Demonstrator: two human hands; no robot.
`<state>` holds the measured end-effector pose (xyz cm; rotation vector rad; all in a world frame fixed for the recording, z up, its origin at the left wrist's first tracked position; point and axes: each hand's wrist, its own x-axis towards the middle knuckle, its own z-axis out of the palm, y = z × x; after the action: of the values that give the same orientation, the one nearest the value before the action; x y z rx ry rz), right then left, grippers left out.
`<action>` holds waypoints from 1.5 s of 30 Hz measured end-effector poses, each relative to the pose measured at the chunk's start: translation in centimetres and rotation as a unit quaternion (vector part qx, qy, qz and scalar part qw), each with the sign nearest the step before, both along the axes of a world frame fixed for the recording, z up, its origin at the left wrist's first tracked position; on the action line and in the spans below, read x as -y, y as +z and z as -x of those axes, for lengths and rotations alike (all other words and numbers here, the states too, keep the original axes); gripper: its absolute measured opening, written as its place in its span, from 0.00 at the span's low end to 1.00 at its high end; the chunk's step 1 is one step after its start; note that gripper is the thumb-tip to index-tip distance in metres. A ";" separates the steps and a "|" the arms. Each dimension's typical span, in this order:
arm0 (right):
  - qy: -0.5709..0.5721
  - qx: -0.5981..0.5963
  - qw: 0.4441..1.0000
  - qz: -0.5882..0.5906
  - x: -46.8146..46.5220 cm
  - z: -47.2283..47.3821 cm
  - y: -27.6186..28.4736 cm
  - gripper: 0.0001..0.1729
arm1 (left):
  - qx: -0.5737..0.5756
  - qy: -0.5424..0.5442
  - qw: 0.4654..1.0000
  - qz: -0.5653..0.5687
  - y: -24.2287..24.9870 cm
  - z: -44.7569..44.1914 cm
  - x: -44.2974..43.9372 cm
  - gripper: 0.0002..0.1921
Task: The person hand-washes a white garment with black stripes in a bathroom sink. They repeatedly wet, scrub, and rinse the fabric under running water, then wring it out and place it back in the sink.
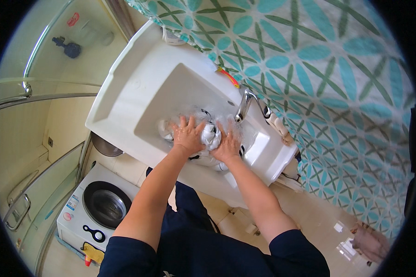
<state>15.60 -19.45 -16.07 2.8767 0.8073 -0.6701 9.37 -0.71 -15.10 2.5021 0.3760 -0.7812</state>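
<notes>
Water and wet white cloth with dark parts point(210, 136) lie in the basin of a white sink point(152, 86). My left hand point(189, 135), fingers spread, presses on the cloth from the left side. Opposite it, my right hand point(227, 142) rests on the cloth's right side, its fingers partly in the water. A bunched white piece bulges up between the two hands. The chrome faucet point(243, 107) stands just above my right hand. Whether either hand grips any cloth beneath the water cannot be seen.
A patterned curtain point(298, 62) hangs along the sink's far edge, beside a red and yellow handle point(230, 77). At lower left stands a white front-loading washing machine point(72, 221). Glass shower doors point(17, 138) with metal handles line the left. A metal basin point(105, 145) sits below the sink.
</notes>
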 end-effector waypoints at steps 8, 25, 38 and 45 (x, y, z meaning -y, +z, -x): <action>-0.093 0.085 0.984 -0.126 -0.7 -2.9 -4.8 0.46 | 0.044 0.068 0.996 0.030 -4.3 -1.8 0.0 0.41; -0.198 -0.127 0.826 -0.512 4.1 3.2 4.4 0.33 | 0.326 0.128 0.931 0.101 2.7 4.9 -1.2 0.15; -0.177 -0.002 0.912 -0.369 8.4 5.2 4.5 0.28 | 0.299 0.223 0.910 0.182 8.7 15.8 3.6 0.10; -0.056 0.044 0.886 -0.458 -0.2 -2.2 1.6 0.21 | 0.269 0.219 0.924 0.158 9.7 17.0 5.4 0.17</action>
<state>17.81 -19.29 -14.44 3.7648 1.2006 -0.1449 -7.62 -6.13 -5.37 2.0957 0.5310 0.0340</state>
